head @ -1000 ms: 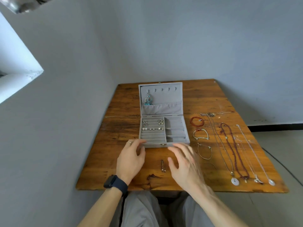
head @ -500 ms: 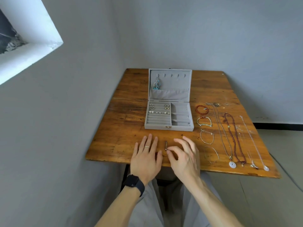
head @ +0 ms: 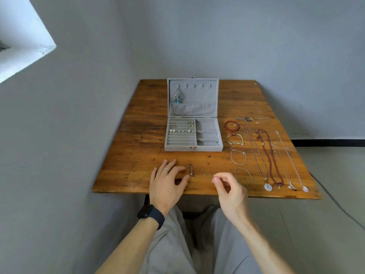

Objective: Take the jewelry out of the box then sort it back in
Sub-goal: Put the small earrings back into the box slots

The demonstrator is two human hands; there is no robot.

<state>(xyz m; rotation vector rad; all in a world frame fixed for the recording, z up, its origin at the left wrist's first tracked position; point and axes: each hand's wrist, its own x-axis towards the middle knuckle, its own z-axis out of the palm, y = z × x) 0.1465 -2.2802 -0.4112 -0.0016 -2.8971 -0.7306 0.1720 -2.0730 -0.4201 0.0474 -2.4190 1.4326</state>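
**Both grips low on the bench, box open at 12 o'clock**

The jewelry box (head: 193, 148) stands open at the middle of the bench (head: 142, 135), straight ahead of me at 12 o'clock. Its lid (head: 197, 95) is tipped back, and a turquoise piece (head: 177, 97) hangs from a hook at the lid's 9 o'clock side. Small earrings (head: 180, 131) sit in the padded rolls of the tray's left half.

At 3 o'clock of the box four bracelets lie in a column running toward me: a red bead bracelet (head: 231, 125), a cord bracelet (head: 235, 139), a thin chain bracelet (head: 239, 157) and a fine bangle (head: 244, 174). Further out at 3 o'clock the necklaces lie stretched side by side: a chain with a white disc pendant (head: 268, 187), a dark red bead necklace (head: 263, 143) and two silver chains (head: 305, 188).

My left grip (head: 167, 180) lies at 7 o'clock of the box, wide, its fingers spread on the wood. It has a ring (head: 166, 169) on one finger and a dark watch (head: 151, 213) on the wrist. Its thumb is just beside a short metal bar (head: 191, 170).

My right grip (head: 229, 188) hangs at 5 o'clock of the box, narrow: thumb and forefinger meet tip to tip and the other fingers are curled. Whether something tiny sits in that pinch I cannot tell. Two tiny studs (head: 207, 174) lie on the bench between the bar and those fingertips.
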